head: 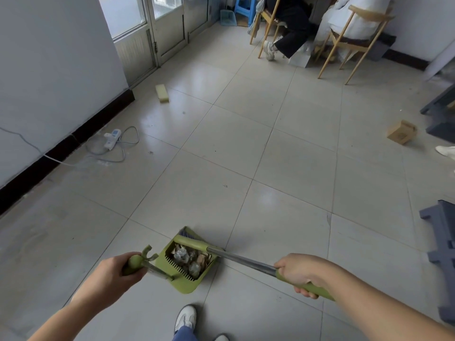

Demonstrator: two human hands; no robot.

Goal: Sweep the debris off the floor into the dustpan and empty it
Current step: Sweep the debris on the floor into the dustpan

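The main risk from here is a spill: the dustpan (183, 287) sits low between the two grips, loaded with debris (189, 260) that looks like crumpled wrappers and scraps. It hangs from a long thin stem, so any twist of the wrist as it is lifted could tip the pan and shed the load over its toothed lip onto the floor (221, 156). The broom (246, 260) adds a second hazard. Its head lies across the pan's rim on the side farthest from both grips, and drawing it away carelessly could flick the light pieces back out. A yellow sponge (162, 93) lies far ahead of the left grip and a small cardboard box (401, 132) far ahead of the right. If they count as rubbish, emptying now would leave the job short. A power strip (112, 140) with a looped cord lies well out beyond the left grip and could snag a wide stroke. As for the grips, the left hand (115, 269) is wrapped around the green knob at the top of the dustpan's stem, fingers curled tight with the clip fork poking out just past them toward the pan. The right hand (299, 273) is closed around the broom's green sleeve where it meets the metal shaft, knuckles up, with the shaft running from it down to the pan. Neither grip shows any slack or spread fingers.
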